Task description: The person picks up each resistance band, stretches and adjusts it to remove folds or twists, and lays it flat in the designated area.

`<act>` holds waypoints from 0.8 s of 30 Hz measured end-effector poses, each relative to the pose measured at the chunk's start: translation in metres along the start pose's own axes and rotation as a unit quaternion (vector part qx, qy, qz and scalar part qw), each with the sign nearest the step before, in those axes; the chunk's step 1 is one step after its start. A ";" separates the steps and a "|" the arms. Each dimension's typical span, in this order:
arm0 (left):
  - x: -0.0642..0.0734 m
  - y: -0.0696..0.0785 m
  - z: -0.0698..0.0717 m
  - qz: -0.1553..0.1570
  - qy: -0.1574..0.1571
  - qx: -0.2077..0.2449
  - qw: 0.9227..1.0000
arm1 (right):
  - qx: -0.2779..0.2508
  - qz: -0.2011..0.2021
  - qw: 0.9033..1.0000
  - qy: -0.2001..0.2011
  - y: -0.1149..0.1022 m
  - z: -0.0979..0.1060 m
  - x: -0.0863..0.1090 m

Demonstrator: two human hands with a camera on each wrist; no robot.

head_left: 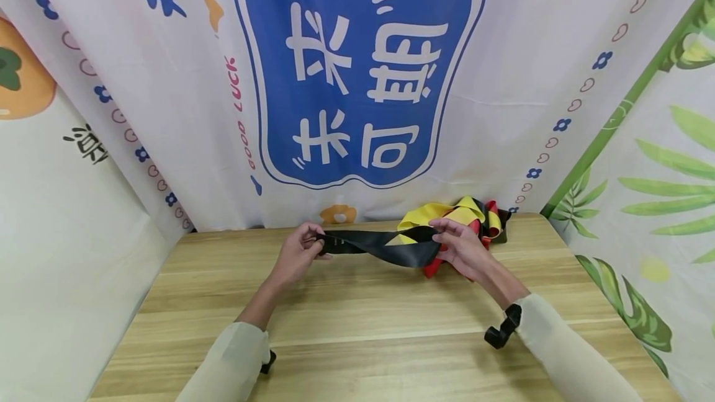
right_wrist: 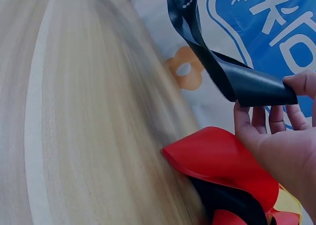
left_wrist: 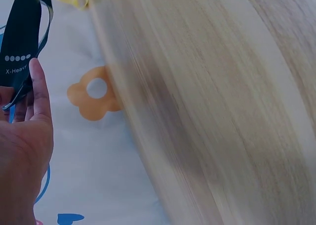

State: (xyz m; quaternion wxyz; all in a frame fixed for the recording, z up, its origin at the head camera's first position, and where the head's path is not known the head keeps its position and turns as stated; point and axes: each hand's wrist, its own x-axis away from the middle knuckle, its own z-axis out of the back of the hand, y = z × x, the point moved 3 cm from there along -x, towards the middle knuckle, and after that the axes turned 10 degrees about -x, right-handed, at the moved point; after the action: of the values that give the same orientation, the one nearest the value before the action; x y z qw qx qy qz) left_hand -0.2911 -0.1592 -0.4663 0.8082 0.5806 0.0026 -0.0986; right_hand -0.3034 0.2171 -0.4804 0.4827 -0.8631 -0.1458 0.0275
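Note:
A black resistance band loop (head_left: 410,257) hangs stretched loosely between both hands, above the back of the table, with a twist along its length. My left hand (head_left: 301,245) pinches its left end between thumb and fingers; white print reading "X-Heavy" shows on the band (left_wrist: 19,52) there in the left wrist view. The right hand (head_left: 460,247) grips the other end, thumb on top and fingers beneath, as the right wrist view shows. Behind and below the right hand lies a pile of yellow, red and black bands (head_left: 472,213); its red band (right_wrist: 227,161) bulges close under that hand.
The wooden table (head_left: 346,334) runs back to a printed cloth curtain (head_left: 491,141) with a blue panel. More patterned cloth (head_left: 659,216) hangs at the right side. Black straps (head_left: 503,327) sit around the wrists.

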 end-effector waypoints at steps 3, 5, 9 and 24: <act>0.000 0.001 0.001 -0.001 -0.001 0.003 1.000 | -0.008 0.001 1.000 0.003 0.001 0.000 0.000; 0.000 0.001 0.001 0.003 0.000 0.010 1.000 | -0.017 0.002 1.000 0.005 0.001 0.000 0.000; -0.001 0.002 0.000 0.004 0.002 0.014 1.000 | -0.037 0.008 0.999 0.000 0.003 -0.001 -0.001; 0.000 0.003 -0.002 -0.018 -0.005 0.022 1.000 | -0.071 -0.020 0.997 -0.004 0.007 -0.003 0.000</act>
State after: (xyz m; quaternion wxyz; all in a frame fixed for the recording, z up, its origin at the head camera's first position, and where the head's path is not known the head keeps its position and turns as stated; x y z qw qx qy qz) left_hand -0.2899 -0.1560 -0.4641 0.7934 0.5975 0.0071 -0.1162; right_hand -0.3012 0.2111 -0.4843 0.4201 -0.8920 -0.1666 0.0111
